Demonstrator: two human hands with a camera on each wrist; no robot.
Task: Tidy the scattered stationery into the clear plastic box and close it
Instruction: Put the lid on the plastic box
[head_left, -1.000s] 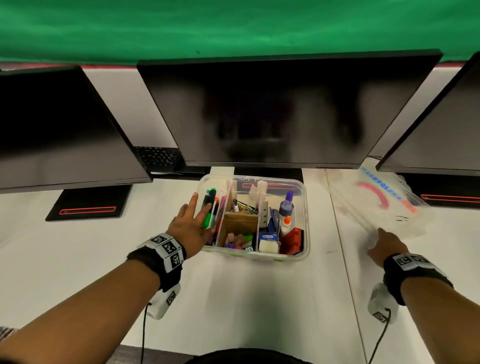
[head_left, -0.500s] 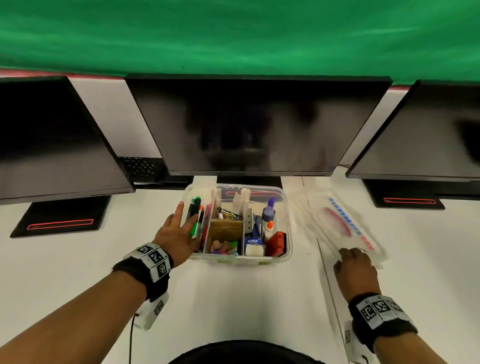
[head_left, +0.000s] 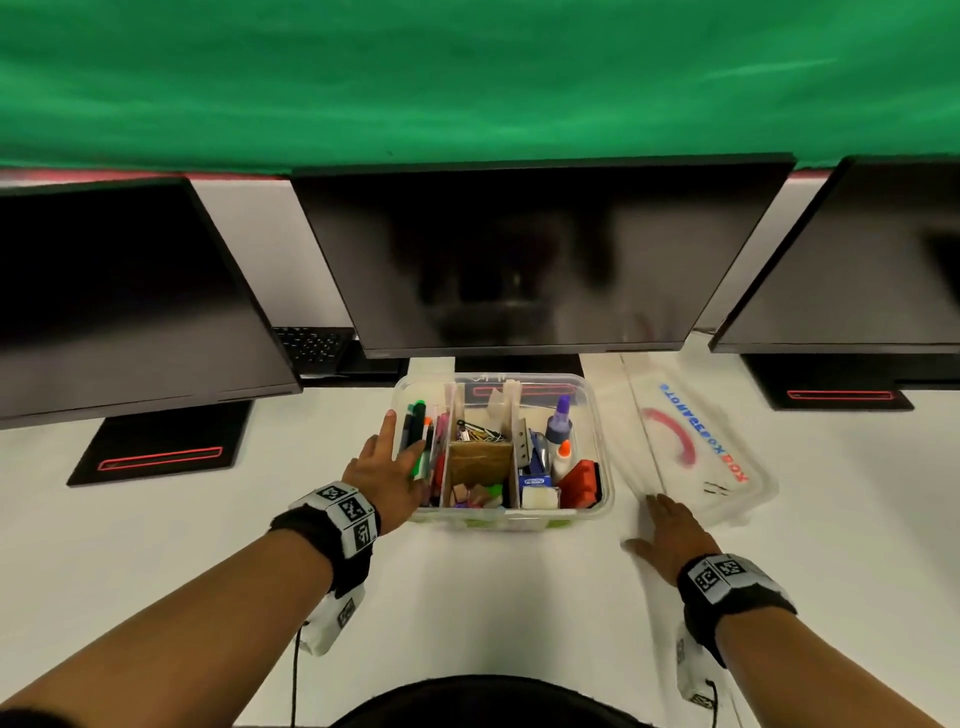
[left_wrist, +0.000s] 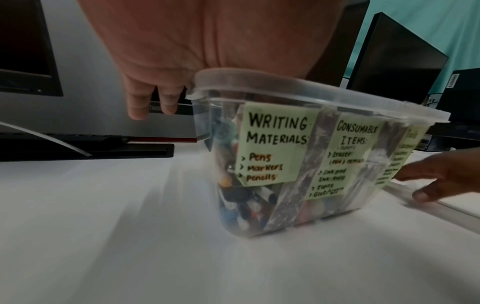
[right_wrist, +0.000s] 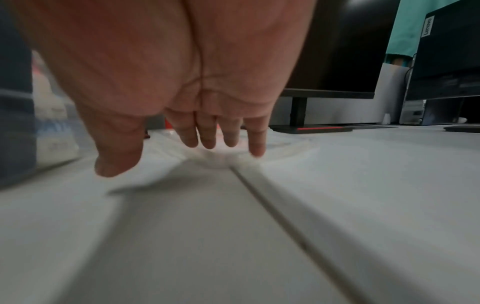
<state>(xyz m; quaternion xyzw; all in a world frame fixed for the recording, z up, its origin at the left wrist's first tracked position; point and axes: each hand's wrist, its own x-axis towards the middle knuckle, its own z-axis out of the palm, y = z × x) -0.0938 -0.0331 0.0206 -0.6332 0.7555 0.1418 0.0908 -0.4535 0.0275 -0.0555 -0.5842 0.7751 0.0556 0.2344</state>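
The clear plastic box (head_left: 592, 512) stands mid-desk, its compartments holding pens, clips, glue bottles and a red stamp. Green labels (left_wrist: 275, 144) cover its front wall. My left hand (head_left: 387, 462) rests on the box's left rim, fingers (left_wrist: 153, 102) straight down the outside of the wall. The clear lid (head_left: 727, 499), printed in red and blue, lies flat to the right of the box. At the lid's near-left corner my right hand (head_left: 667, 530) is spread flat, and its straight fingertips (right_wrist: 255, 151) touch the lid's edge (right_wrist: 221, 159).
Three dark monitors (head_left: 519, 260) hang over the back of the white desk, with black stand bases (head_left: 161, 447) left and right. A keyboard (head_left: 311, 345) sits behind at the left. A seam (right_wrist: 285, 216) runs along the desk under my right hand.
My right hand has slid to the lid's near-left corner and spread flat. The left hand stays on the box's left rim. The head view has shifted.
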